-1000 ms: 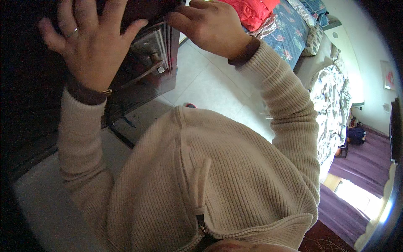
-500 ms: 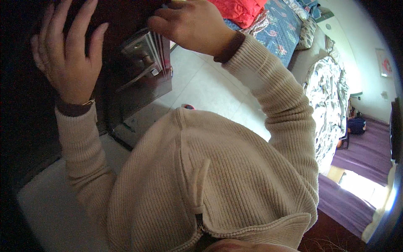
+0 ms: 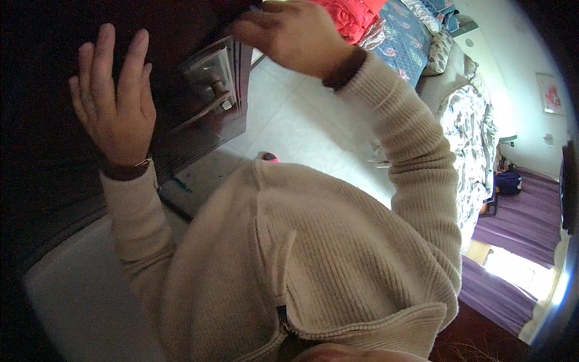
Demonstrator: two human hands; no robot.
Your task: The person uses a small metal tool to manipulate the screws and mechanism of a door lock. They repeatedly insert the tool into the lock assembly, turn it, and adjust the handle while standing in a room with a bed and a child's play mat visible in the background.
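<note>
My left hand (image 3: pixel 114 102) is raised in front of a very dark surface, its fingers stretched out and apart, with nothing in it. Whether its palm touches that surface I cannot tell. Near the top edge, my right hand (image 3: pixel 295 36) has bent, closed fingers beside the dark door (image 3: pixel 211 130). A tiny bluish spot shows at its fingertips, too small to name. Below the right hand, a metal door handle (image 3: pixel 220 99) sticks out from its plate on the door's face; neither hand is on it.
Behind the right arm lies a bed with a blue floral cover (image 3: pixel 398 45) and a red cloth (image 3: pixel 353 18). Patterned bedding (image 3: pixel 467 151) is farther right, with purple curtains (image 3: pixel 525 217) beyond. Pale floor tiles (image 3: pixel 289 114) stretch between the door and the bed.
My left hand has moved right and slightly down, its fingers less spread. The right hand has shifted a little right, still closed. The door handle shows more fully.
</note>
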